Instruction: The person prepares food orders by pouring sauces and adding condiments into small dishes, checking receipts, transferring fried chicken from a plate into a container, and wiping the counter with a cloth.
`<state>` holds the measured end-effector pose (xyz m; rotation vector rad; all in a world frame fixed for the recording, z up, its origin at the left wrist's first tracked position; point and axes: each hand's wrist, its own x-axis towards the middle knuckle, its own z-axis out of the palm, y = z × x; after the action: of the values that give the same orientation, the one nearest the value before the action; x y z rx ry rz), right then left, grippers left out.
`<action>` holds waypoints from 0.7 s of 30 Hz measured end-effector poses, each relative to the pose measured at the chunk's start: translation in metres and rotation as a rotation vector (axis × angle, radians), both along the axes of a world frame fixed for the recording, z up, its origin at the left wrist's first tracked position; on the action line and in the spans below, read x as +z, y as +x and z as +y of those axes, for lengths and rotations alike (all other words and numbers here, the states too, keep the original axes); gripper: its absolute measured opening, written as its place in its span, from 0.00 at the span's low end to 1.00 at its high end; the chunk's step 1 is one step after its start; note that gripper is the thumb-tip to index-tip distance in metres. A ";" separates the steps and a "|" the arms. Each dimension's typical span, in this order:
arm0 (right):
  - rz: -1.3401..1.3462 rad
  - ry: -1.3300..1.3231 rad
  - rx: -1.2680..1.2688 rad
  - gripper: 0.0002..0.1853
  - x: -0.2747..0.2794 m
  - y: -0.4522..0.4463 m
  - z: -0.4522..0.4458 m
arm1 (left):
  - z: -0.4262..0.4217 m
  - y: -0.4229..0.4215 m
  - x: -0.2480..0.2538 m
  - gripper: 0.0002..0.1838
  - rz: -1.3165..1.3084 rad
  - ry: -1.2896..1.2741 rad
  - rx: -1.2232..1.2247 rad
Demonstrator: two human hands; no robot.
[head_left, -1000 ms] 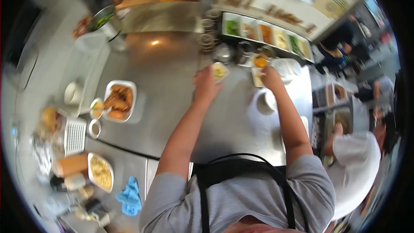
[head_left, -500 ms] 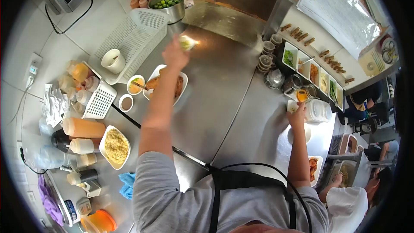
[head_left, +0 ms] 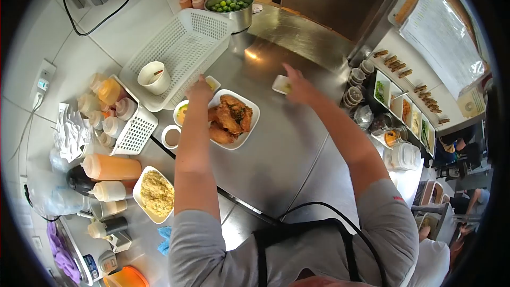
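Observation:
Above the chicken dish, my left hand (head_left: 199, 90) is closed on a small white dish (head_left: 212, 83), beside the perforated white basket. My right hand (head_left: 300, 86) is closed around the edge of another small white dish (head_left: 281, 84) over the steel counter, with one finger extended. Fried chicken (head_left: 229, 119) fills a white square dish (head_left: 257, 111) just right of my left forearm. A small bowl with orange and green contents (head_left: 181, 113) is partly hidden by that forearm. A brown sauce cup (head_left: 171, 136) stands below it.
A perforated basket (head_left: 207, 48) holds a white cup (head_left: 154, 77). Limes fill a metal pot (head_left: 242, 18). At the left are sauce bottles (head_left: 111, 167) and a yellow grainy dish (head_left: 156, 193). Garnish trays (head_left: 406, 111) line the right, and a co-worker (head_left: 433, 263) stands at lower right.
The view has swung left. My left hand has come down beside the chicken dish with its small dish. My right hand has moved from the counter's right side to its middle, carrying another.

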<state>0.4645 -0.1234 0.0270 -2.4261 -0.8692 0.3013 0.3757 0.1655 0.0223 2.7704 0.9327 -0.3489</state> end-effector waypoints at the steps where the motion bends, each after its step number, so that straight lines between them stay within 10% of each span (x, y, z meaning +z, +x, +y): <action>1: 0.039 -0.021 0.058 0.48 -0.002 0.011 0.023 | -0.001 -0.002 -0.002 0.31 -0.007 0.028 0.001; 12: -0.255 -0.314 0.419 0.51 -0.020 0.021 0.196 | -0.002 -0.015 -0.006 0.22 -0.030 0.230 0.005; 21: -0.251 0.482 0.059 0.26 -0.013 0.020 0.092 | -0.019 -0.053 0.058 0.28 -0.497 0.092 -0.067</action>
<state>0.4843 -0.0312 0.0136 -2.0125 -0.9892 -0.1815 0.3227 0.1462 0.0799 2.7663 0.7425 0.3695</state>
